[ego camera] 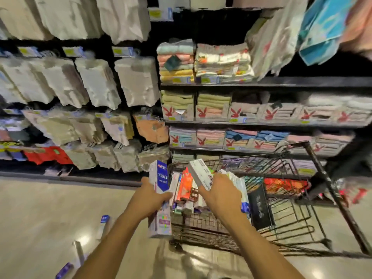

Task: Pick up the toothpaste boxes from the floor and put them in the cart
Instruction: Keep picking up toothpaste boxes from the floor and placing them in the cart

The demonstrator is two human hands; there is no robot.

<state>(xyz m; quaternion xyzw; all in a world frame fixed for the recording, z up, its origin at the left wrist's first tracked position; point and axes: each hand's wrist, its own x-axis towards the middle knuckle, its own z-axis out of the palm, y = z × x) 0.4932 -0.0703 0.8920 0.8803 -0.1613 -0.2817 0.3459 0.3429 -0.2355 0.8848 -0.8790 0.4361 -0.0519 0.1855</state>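
1. Now 1 blue toothpaste box is gripped in the left hand, 1 white box in the right hand, at the cart.
2. Light, stiff, crushable cardboard is judged; mid-length grips are advised.

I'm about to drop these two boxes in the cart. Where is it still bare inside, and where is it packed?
Bare wire floor shows in the right part of the cart, bordered by the black box, the red packet and the right rim. The left end, below the right hand, is piled with toothpaste boxes: crowded.
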